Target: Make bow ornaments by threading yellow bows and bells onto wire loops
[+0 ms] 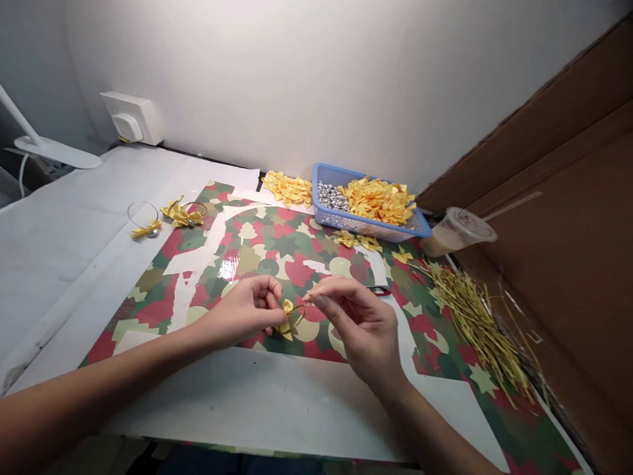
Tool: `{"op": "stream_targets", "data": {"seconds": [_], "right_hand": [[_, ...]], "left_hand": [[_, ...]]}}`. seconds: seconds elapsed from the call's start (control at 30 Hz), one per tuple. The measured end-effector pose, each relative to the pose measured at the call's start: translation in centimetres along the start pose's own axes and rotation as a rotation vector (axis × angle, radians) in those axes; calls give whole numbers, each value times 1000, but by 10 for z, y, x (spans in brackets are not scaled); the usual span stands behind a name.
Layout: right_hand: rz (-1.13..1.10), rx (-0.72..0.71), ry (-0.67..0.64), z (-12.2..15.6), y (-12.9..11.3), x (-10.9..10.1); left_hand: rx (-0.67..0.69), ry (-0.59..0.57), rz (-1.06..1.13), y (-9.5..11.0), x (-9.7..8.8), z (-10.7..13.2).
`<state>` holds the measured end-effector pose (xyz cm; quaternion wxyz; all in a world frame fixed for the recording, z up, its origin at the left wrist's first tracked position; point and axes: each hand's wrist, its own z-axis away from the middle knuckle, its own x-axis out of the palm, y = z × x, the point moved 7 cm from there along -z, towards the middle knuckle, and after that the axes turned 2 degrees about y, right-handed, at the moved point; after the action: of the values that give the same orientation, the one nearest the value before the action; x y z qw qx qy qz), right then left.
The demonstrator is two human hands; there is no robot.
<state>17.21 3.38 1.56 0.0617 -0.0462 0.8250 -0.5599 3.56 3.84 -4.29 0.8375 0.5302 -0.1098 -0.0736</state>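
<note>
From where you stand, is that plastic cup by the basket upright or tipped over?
Tipped over: the lidded plastic cup lies on its side beside the blue plastic basket, its straw angled sideways rather than up.

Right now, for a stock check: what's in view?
wall socket: one, white, wall
lamp base: one, white, far left
camouflage paper: one, red-green, on bench
basket: one, blue, behind paper
beads: many, silver, in basket
ribbon bows: many, yellow, around basket
bowed wire hoops: two, yellow-trimmed, back left
cup: one, beige, lying right of basket
strips: bundle, yellow-green, right
cardboard: one, brown, far right
small wire hoop: one, gold, between hands
left hand: one, pinching hoop
right hand: one, pinching hoop
</note>
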Motion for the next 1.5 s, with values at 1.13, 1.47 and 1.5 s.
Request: {"op": "stream_targets", "data": {"seconds": [1.13,1.47,1.5], "right_hand": [[73,153,-287,0,14,8],[503,-78,-251,4,17,16],[527,-113,-241,5,16,18]], "left_hand": [[875,364,-931,37,-1,34],[970,400,-1060,40,5,40],[970,395,-1058,39,5,40]]}}
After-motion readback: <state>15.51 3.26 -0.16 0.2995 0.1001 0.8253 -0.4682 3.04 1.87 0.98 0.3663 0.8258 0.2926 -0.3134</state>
